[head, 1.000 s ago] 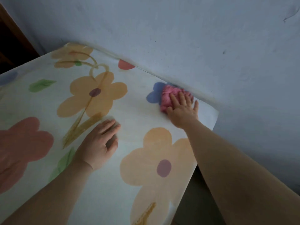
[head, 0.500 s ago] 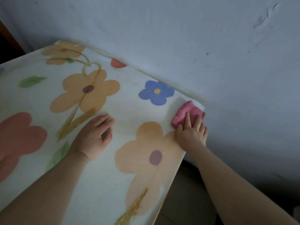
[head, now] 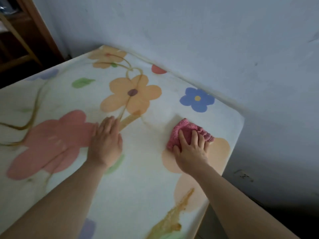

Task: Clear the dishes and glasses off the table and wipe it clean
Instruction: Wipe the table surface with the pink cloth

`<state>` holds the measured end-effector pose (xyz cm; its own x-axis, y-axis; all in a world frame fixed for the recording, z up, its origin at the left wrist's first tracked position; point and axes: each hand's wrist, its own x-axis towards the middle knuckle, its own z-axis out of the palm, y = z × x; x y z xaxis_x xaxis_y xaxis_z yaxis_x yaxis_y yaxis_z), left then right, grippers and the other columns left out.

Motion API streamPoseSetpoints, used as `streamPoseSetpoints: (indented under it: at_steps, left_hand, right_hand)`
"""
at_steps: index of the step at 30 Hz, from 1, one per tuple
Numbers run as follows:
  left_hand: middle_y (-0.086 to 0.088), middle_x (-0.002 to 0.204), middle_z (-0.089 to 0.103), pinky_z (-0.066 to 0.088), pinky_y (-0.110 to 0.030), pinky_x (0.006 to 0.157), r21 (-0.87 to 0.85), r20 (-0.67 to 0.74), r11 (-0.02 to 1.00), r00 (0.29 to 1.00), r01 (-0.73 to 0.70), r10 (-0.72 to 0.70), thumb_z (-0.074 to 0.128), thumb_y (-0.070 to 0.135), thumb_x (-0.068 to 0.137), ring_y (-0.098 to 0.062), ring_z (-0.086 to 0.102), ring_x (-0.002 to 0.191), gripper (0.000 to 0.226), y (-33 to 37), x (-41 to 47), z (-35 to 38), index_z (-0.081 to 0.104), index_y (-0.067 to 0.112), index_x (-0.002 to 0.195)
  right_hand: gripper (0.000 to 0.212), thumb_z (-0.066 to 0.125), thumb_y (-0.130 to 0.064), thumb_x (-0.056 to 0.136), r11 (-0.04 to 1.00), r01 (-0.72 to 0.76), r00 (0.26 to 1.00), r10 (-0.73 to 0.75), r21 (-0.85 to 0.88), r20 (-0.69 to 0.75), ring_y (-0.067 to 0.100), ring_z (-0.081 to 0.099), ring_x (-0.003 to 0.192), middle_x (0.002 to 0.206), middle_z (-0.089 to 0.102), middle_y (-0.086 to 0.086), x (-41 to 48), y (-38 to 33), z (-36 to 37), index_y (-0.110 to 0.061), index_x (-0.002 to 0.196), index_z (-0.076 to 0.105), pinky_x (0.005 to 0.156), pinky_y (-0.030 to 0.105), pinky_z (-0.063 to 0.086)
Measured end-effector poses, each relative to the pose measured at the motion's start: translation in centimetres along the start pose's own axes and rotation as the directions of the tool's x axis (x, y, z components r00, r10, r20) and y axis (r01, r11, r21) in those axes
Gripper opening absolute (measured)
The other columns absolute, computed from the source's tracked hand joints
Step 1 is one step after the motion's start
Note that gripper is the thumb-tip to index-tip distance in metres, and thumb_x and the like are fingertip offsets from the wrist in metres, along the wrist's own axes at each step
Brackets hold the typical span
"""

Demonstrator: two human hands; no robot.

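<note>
Your right hand (head: pixel 191 150) presses the cloth (head: pixel 187 128) near the right edge of the desk (head: pixel 138 187), fingers (head: pixel 183 138) spread on top; your left hand (head: pixel 106 144) lies flat, open; the cloth looks soft, light, easily bunched; press from above.

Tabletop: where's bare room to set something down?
Free: the strip between left hand and pink cloth; the far side along the wall, around the blue flower print. Crowded only where the right hand presses the cloth.
</note>
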<state>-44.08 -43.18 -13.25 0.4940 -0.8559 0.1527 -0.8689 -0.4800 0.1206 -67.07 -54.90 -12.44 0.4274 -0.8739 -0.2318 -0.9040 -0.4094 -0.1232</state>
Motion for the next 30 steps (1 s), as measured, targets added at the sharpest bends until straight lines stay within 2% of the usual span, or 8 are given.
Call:
streamPoseSetpoints:
  at_steps: [4,10,14,18,20,24,28,30]
  left_hand:
    - [-0.034,0.113,0.059,0.049,-0.053,0.084,-0.032,0.071,0.980,0.979,0.195,-0.192,0.029,0.024,0.081,-0.049,0.059,0.097,0.057,-7.3,-0.6,0.2,0.058,-0.012,0.115]
    - [-0.035,0.122,0.057,0.047,-0.054,0.093,-0.033,0.072,0.984,0.983,0.173,-0.171,0.033,0.015,0.079,-0.049,0.058,0.109,0.056,-8.7,-1.1,1.8,0.056,-0.015,0.120]
    - [-0.031,0.121,0.060,0.048,-0.054,0.090,-0.022,0.042,0.989,0.988,0.148,-0.147,0.030,0.016,0.076,-0.045,0.061,0.108,0.058,-8.8,-1.0,1.6,0.060,-0.012,0.117]
    - [-0.028,0.120,0.062,0.048,-0.054,0.089,-0.020,0.047,0.990,0.989,0.140,-0.139,0.039,0.010,0.072,-0.043,0.063,0.106,0.054,-9.0,-1.0,1.4,0.063,-0.009,0.115]
    - [-0.027,0.123,0.061,0.047,-0.055,0.090,-0.013,0.063,0.992,0.990,0.125,-0.124,0.044,0.007,0.069,-0.043,0.062,0.108,0.054,-9.4,-0.9,1.3,0.063,-0.008,0.117]
    - [-0.023,0.135,0.054,0.040,-0.051,0.100,-0.008,0.127,0.993,0.985,0.116,-0.114,0.039,0.012,0.070,-0.039,0.055,0.120,0.063,-9.7,-0.6,0.0,0.057,-0.004,0.128]
    - [-0.013,0.146,0.043,0.037,-0.037,0.100,0.124,0.217,0.990,0.972,0.061,-0.087,0.043,0.012,0.087,-0.031,0.047,0.127,0.055,-9.1,0.0,-1.5,0.043,0.004,0.141]
    - [-0.010,0.145,0.041,0.036,-0.034,0.098,0.219,0.279,0.975,0.955,0.034,-0.097,0.042,0.016,0.092,-0.029,0.046,0.126,0.051,-8.6,0.4,-2.1,0.040,0.005,0.141]
  right_hand:
    - [0.062,0.022,-0.047,0.098,0.998,0.058,0.998,-0.059,0.025,0.031,0.032,-0.017,0.146,0.160,-0.015,0.010,3.6,-4.4,0.9,-0.037,0.152,-0.006,0.116,0.051,-0.012]
    - [0.062,0.021,-0.048,0.097,0.987,0.159,0.986,-0.158,-0.009,0.059,0.030,-0.017,0.147,0.160,-0.017,0.008,9.4,-11.2,0.6,-0.037,0.152,-0.006,0.117,0.050,-0.011]
    - [0.062,0.023,-0.046,0.097,0.966,0.257,0.962,-0.257,0.008,0.089,0.032,-0.018,0.146,0.160,-0.017,0.009,11.7,-15.9,0.3,-0.039,0.152,-0.004,0.116,0.053,-0.011]
    - [0.060,0.025,-0.047,0.097,0.913,0.408,0.906,-0.403,-0.015,0.127,0.030,-0.019,0.146,0.161,-0.016,0.006,11.3,-18.8,0.9,-0.045,0.151,-0.001,0.115,0.054,-0.012]
    - [0.057,0.025,-0.047,0.098,0.868,0.495,0.865,-0.487,-0.044,0.123,0.028,-0.019,0.146,0.161,-0.015,0.004,10.1,-18.9,1.2,-0.046,0.150,0.001,0.116,0.053,-0.011]
    - [0.055,0.026,-0.046,0.098,0.797,0.601,0.798,-0.595,-0.057,0.093,0.024,-0.017,0.147,0.162,-0.011,0.001,6.4,-17.0,2.1,-0.048,0.149,0.006,0.117,0.051,-0.010]
    - [0.061,0.014,-0.057,0.089,0.733,0.679,0.733,-0.674,-0.043,0.093,0.021,-0.014,0.148,0.162,-0.005,-0.001,2.2,-13.0,2.7,-0.048,0.149,0.012,0.118,0.045,-0.015]
    - [0.067,0.011,-0.060,0.084,0.718,0.695,0.718,-0.691,-0.033,0.082,0.020,-0.011,0.149,0.162,0.000,-0.002,0.5,-9.9,2.7,-0.045,0.149,0.017,0.119,0.043,-0.012]
